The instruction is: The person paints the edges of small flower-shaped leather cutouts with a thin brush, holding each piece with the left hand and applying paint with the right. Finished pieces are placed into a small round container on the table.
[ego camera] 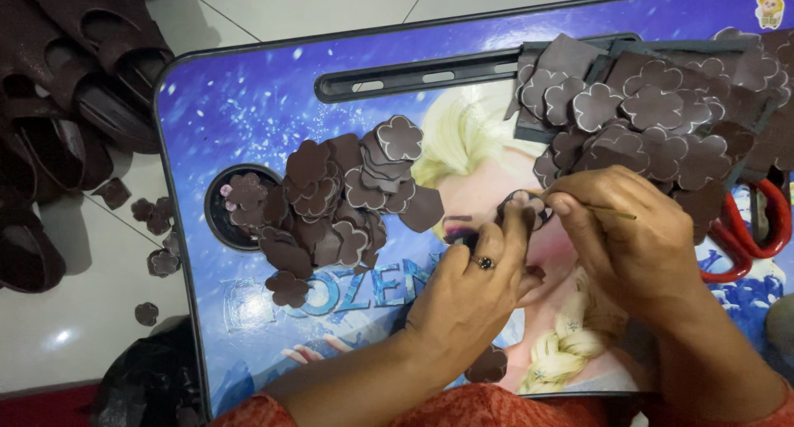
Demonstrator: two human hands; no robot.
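Here, both hands (562, 253) pinch flower cutout (523, 205).

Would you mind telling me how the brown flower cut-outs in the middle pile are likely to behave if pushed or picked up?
The cut-outs look thin and flat, so probably light and a bit bendy. They lie loosely overlapped on the tray, so a push would likely slide and scatter them. Some already lie on the floor, which suggests that they slip off easily.

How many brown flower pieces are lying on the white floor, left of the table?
5. One flower piece lies highest, two overlap near the table edge, one lies lower, and one lowest. More may be hidden under the table.
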